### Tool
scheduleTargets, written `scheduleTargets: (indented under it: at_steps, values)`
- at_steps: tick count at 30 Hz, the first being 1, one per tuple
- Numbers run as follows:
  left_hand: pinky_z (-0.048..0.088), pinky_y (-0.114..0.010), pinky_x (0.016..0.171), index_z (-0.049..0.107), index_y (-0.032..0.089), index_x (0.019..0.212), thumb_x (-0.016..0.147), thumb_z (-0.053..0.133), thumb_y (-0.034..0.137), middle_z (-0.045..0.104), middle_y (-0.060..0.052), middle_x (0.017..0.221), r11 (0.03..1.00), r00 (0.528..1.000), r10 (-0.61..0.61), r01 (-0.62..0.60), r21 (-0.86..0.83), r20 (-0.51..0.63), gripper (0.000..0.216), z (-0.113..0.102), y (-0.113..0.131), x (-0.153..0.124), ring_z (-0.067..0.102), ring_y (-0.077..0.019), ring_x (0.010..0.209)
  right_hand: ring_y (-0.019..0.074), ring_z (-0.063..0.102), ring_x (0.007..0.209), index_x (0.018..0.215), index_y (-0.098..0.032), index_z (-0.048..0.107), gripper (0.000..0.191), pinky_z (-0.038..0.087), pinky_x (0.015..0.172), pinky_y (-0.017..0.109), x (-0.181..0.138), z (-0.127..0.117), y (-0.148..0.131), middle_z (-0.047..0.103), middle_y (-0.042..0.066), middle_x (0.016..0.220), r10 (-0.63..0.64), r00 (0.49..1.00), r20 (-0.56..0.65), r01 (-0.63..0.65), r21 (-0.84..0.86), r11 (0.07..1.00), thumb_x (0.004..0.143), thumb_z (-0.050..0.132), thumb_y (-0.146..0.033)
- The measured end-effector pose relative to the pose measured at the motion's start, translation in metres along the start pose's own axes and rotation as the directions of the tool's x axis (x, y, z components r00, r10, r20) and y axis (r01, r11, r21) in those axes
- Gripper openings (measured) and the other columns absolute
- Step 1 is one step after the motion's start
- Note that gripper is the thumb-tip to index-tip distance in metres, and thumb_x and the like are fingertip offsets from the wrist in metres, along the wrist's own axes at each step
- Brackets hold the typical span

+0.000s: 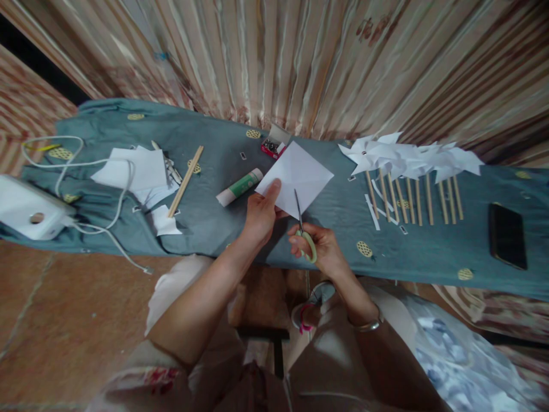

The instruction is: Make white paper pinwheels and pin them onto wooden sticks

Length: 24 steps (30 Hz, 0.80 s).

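My left hand (261, 216) pinches a square white sheet of paper (298, 171) near its left edge, thumb on top. The sheet is turned like a diamond, with faint crease lines. My right hand (319, 245) grips scissors (309, 246) with pale green handles. Their blades reach over the paper's lower corner; whether they are cutting into it I cannot make out. Just left of the sheet lies a green and white glue stick (239, 187). Behind it sits a small open red box (273, 146) of metal pins.
Paper pinwheels (398, 157) on wooden sticks lie in a row at right, beside paper strips and a black phone (507, 236). At left are paper sheets (141, 169), loose sticks (186, 180), a white device (32, 209) and its cable. A curtain (274, 63) hangs behind the cloth-covered table (206, 223).
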<state>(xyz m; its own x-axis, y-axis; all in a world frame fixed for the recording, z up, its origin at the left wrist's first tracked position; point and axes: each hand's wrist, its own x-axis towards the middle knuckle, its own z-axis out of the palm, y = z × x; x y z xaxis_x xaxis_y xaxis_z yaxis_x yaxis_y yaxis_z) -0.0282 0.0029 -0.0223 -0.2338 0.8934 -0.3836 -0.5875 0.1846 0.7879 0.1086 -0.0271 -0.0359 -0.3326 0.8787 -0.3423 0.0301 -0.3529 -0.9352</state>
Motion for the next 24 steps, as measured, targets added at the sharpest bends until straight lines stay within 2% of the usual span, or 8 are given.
scheduleTargets:
  at_steps: [8,17,24]
  values:
    - [0.056,-0.025,0.065,0.06,0.017,0.081,0.09,0.065,0.033,0.061,0.002,0.063,1.0,1.0,0.001,-0.001,0.011,-0.003,0.02,-0.0004,-0.0004,-0.0004,0.06,-0.0115,0.056,0.0085,0.05,0.042,0.067,-0.019,0.067,0.042,0.041,0.041,0.021,0.0006,-0.0001,0.0019,0.061,-0.004,0.05,0.015,1.0,-0.005,-0.015,0.01,1.0,0.053,0.089,-0.051]
    - [0.053,-0.022,0.057,0.059,0.016,0.083,0.09,0.066,0.033,0.059,0.002,0.061,1.0,1.0,0.013,-0.013,0.0,0.016,0.02,-0.0008,-0.0014,-0.0006,0.058,-0.0107,0.054,0.0084,0.049,0.043,0.067,-0.019,0.067,0.038,0.039,0.042,0.021,0.0011,-0.0015,0.0049,0.06,-0.003,0.051,-0.02,1.0,0.01,0.019,0.02,1.0,0.059,0.087,-0.049]
    - [0.056,-0.023,0.06,0.059,0.016,0.077,0.088,0.068,0.035,0.058,0.003,0.059,1.0,1.0,0.004,-0.004,0.001,0.006,0.023,-0.0009,-0.0015,0.0003,0.059,-0.0107,0.054,0.0075,0.049,0.041,0.066,-0.019,0.066,0.04,0.04,0.041,0.02,0.0017,-0.0001,0.0032,0.06,-0.004,0.05,0.004,1.0,0.008,-0.005,0.031,1.0,0.054,0.09,-0.049]
